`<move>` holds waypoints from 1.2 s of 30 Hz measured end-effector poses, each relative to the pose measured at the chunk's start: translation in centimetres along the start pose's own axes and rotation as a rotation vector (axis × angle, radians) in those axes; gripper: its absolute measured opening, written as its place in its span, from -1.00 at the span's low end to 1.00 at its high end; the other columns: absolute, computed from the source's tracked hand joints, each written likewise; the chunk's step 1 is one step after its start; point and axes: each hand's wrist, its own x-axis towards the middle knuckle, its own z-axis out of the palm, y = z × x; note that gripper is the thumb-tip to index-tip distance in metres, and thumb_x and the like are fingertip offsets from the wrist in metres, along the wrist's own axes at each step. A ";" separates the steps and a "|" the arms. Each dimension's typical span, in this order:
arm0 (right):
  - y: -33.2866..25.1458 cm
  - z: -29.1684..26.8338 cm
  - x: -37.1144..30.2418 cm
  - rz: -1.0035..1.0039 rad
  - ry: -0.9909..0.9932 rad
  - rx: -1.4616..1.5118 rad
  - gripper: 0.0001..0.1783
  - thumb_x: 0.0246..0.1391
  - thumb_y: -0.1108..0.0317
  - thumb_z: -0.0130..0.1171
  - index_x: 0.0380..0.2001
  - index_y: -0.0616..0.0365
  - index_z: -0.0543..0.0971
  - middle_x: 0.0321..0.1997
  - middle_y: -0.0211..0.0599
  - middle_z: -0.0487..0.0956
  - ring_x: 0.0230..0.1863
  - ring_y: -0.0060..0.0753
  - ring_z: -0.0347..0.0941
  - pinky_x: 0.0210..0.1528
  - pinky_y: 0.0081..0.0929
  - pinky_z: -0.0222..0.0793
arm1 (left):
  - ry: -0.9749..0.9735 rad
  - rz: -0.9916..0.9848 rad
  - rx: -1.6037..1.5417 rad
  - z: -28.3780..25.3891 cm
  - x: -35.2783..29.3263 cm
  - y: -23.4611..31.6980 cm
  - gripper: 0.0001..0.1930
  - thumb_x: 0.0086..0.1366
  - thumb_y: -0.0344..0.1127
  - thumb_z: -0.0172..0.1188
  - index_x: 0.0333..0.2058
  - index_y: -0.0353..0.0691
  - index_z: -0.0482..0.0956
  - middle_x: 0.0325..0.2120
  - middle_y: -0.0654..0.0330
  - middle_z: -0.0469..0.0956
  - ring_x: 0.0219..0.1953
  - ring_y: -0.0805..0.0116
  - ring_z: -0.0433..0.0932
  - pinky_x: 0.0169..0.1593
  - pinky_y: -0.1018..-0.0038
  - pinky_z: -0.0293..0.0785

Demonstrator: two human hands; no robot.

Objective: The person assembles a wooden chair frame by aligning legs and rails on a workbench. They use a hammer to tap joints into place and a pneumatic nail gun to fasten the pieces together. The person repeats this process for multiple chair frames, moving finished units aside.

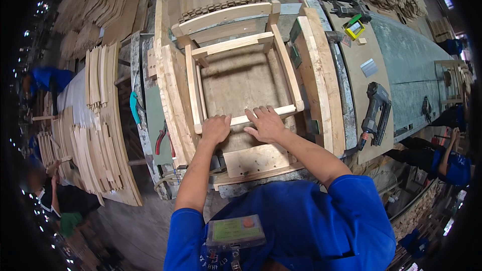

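A pale wooden chair frame (233, 44) lies between the thick wooden side blocks of a work stand, its curved top rail at the far end. My left hand (217, 129) is closed over the left part of its near rail (278, 111). Farther right, my right hand (267, 124) holds the same rail, fingers reaching over it and the thumb on the near side. My palms hide much of that rail. Just below my hands is a flat wooden block (256, 160) with small holes.
A nail gun (375, 115) rests on the board at right, with a yellow-and-green tape measure (355, 27) beyond it. Red-handled pliers (161, 140) and a teal-handled tool (134, 108) lie left. Wooden strips (98, 150) are stacked farther left. Other people work on both sides.
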 end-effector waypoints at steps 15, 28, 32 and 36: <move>-0.8 -0.2 -1.2 0.261 -0.552 0.269 -0.15 0.44 -0.36 -0.29 0.04 0.18 0.72 0.00 0.09 0.73 0.11 0.06 0.66 0.21 -0.03 0.49 | 0.079 -0.036 -0.027 4.2 -8.4 3.0 -0.55 0.57 -0.05 -0.05 -0.26 -0.24 0.72 -0.29 -0.09 0.69 -0.16 -0.14 0.64 0.04 -0.01 0.44; -1.7 -0.3 1.6 0.472 -0.803 0.268 -0.26 0.39 -0.17 -0.24 0.17 0.17 0.67 0.26 0.11 0.61 0.33 0.05 0.52 0.44 -0.07 0.36 | 0.387 -0.094 -0.213 -2.8 -13.4 1.9 -0.69 0.42 -0.23 0.17 0.02 -0.27 0.64 -0.03 -0.09 0.64 0.09 -0.15 0.57 0.26 -0.01 0.38; -1.8 0.0 1.6 0.471 -0.792 0.235 -0.26 0.39 -0.16 -0.28 0.17 0.14 0.67 0.24 0.10 0.62 0.32 0.04 0.52 0.43 -0.07 0.37 | 0.452 -0.409 0.270 -3.6 -22.2 -1.8 -0.55 0.51 -0.25 0.03 0.29 -0.27 0.47 0.37 -0.13 0.38 0.51 -0.25 0.15 0.55 -0.16 -0.09; -1.9 -0.5 1.9 0.458 -0.792 0.246 -0.26 0.37 -0.17 -0.27 0.17 0.14 0.67 0.22 0.09 0.64 0.31 0.05 0.53 0.42 -0.07 0.39 | 0.406 -0.618 0.295 0.1 -26.7 -5.6 -0.46 0.57 -0.28 -0.09 0.45 -0.31 0.26 0.51 -0.17 0.14 0.57 -0.40 -0.10 0.57 -0.19 -0.21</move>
